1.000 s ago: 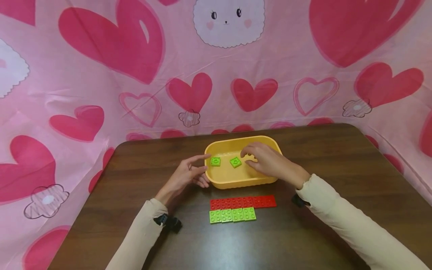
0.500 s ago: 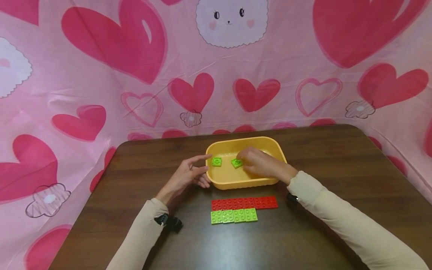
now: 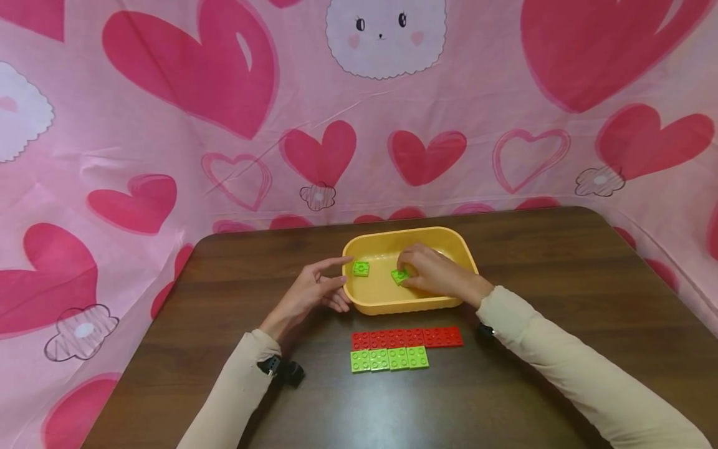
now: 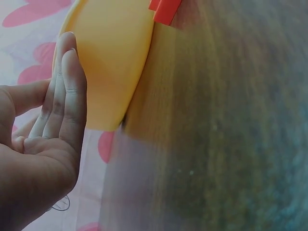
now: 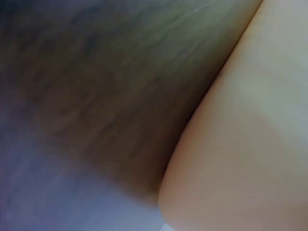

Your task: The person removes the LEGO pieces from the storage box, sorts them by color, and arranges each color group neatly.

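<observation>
A yellow bin stands on the table with two green bricks in it. My right hand reaches into the bin, its thumb and fingers pinching one green brick, which they partly cover. Another green brick lies at the bin's left end. My left hand rests at the bin's left end, its index finger and thumb at the rim. In the left wrist view, the left hand has straight fingers beside the bin's yellow wall. The right wrist view shows only blurred skin and tabletop.
In front of the bin, a row of red bricks lies on the dark wooden table. Against its near side sits a shorter row of green bricks. A pink heart-patterned cloth hangs behind the table.
My right hand has moved left and down onto the nearer green brick and pinched it. That brick has shifted slightly to the right. My left hand has stayed at the bin's rim.
</observation>
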Demonstrator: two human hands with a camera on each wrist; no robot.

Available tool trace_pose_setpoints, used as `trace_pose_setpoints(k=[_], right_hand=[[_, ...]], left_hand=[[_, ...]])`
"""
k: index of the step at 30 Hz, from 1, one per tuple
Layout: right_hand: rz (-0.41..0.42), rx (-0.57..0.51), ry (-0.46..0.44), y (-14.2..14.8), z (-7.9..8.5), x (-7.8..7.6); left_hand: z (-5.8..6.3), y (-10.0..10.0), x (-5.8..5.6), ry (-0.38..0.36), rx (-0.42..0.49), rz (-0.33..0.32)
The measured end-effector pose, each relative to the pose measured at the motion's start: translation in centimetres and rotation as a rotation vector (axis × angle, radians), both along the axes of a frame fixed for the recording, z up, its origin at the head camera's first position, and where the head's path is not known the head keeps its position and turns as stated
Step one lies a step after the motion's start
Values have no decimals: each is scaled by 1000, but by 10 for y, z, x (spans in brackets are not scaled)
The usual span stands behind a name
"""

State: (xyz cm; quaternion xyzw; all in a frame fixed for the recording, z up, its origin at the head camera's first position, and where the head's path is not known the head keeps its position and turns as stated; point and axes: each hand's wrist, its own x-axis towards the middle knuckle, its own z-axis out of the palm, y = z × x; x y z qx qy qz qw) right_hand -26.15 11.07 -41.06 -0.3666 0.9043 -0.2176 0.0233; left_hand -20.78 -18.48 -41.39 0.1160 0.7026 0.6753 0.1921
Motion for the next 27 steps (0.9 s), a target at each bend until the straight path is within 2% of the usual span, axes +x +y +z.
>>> trace_pose_setpoints(k=[6, 12, 17, 24, 27], right_hand=[[3, -27, -23, -1, -1, 0], [2, -50, 28, -2, -3, -2], [-28, -59, 9, -3, -1, 0], [-34, -99, 88, 0, -2, 1], [-18, -119, 60, 0, -3, -1]], left_hand=[[0, 0, 0, -5, 0, 2], [0, 0, 0, -9, -2, 7], [0, 0, 0, -10, 0, 14], [0, 2, 1, -3, 46, 6], [0, 2, 1, -8, 48, 8]])
